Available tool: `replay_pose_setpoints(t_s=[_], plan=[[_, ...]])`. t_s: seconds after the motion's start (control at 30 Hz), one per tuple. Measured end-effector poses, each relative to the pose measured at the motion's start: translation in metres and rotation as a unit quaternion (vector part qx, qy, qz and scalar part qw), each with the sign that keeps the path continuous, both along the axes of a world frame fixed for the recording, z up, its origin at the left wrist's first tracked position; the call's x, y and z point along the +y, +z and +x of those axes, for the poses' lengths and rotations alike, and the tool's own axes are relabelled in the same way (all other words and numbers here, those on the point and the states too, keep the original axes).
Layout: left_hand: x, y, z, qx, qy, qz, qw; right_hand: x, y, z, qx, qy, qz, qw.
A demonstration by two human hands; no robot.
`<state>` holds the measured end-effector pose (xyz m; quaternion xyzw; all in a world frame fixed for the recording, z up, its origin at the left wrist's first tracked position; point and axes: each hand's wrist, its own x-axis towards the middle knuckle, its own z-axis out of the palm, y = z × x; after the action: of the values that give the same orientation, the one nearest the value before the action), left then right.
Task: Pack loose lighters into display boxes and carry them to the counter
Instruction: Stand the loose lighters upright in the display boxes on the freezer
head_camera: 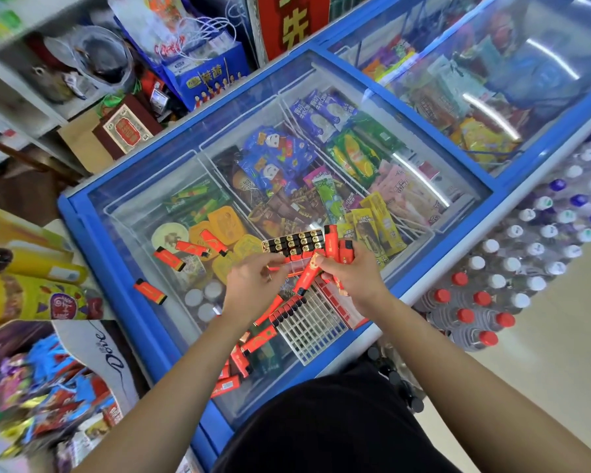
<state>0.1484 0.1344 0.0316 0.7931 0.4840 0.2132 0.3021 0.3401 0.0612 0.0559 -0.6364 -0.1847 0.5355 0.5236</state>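
Serving as work table: big freezer lid (123, 233), flat glass, so lighters lie spread out on it. White tray (313, 327) near body, most slots bare, waiting. Filled box (292, 245) held up off glass, tops in neat rows. Right hand (352, 278) closed around few red lighters (331, 244), ready to slot in. Left hand (253, 285) pinches box edge to steady it. Loose lighters (169, 258) lie apart, left side.

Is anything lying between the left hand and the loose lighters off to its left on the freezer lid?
Nothing visible. The glass lid lies bare between the left hand and the nearest loose lighter; three more sit farther back, equally unobstructed.
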Motion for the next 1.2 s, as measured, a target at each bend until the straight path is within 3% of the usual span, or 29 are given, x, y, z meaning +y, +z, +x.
replay_pose_setpoints(t_s=[0.07,0.13,0.23,0.4,0.5,0.6,0.7,0.83,0.93,1.03,1.2], plan=[[-0.010,0.010,0.002,-0.012,-0.042,-0.150,0.988,0.000,0.001,-0.002,0.003,0.009,0.002,1.000],[-0.016,0.010,0.002,-0.015,-0.067,-0.232,0.970,-0.001,0.002,-0.005,0.002,0.028,0.002,1.000],[-0.021,0.009,-0.003,-0.073,-0.042,-0.274,0.958,-0.002,0.004,-0.009,-0.015,0.056,0.008,0.998],[-0.028,0.019,-0.014,-0.160,0.140,-0.309,0.927,-0.009,0.010,-0.007,-0.111,0.147,0.001,0.983],[-0.030,0.025,-0.014,-0.160,0.142,-0.310,0.926,-0.012,0.009,-0.010,-0.153,0.235,0.002,0.960],[-0.035,0.031,-0.010,-0.210,0.122,-0.350,0.905,-0.012,0.008,-0.018,-0.216,0.298,0.013,0.930],[-0.039,0.024,-0.014,-0.211,0.090,-0.293,0.928,-0.011,0.011,-0.024,-0.237,0.315,0.023,0.919],[-0.044,0.019,-0.024,-0.152,0.085,-0.196,0.965,-0.018,0.011,-0.025,-0.204,0.285,0.000,0.936],[-0.046,0.021,-0.028,-0.154,0.073,-0.176,0.969,-0.026,0.002,-0.019,-0.196,0.247,-0.034,0.948],[-0.045,0.019,-0.028,-0.151,0.080,-0.171,0.970,-0.036,-0.010,-0.009,-0.254,0.222,-0.082,0.938],[-0.041,0.008,-0.014,-0.087,0.050,-0.113,0.989,-0.058,-0.028,0.001,-0.280,0.206,-0.123,0.930]])
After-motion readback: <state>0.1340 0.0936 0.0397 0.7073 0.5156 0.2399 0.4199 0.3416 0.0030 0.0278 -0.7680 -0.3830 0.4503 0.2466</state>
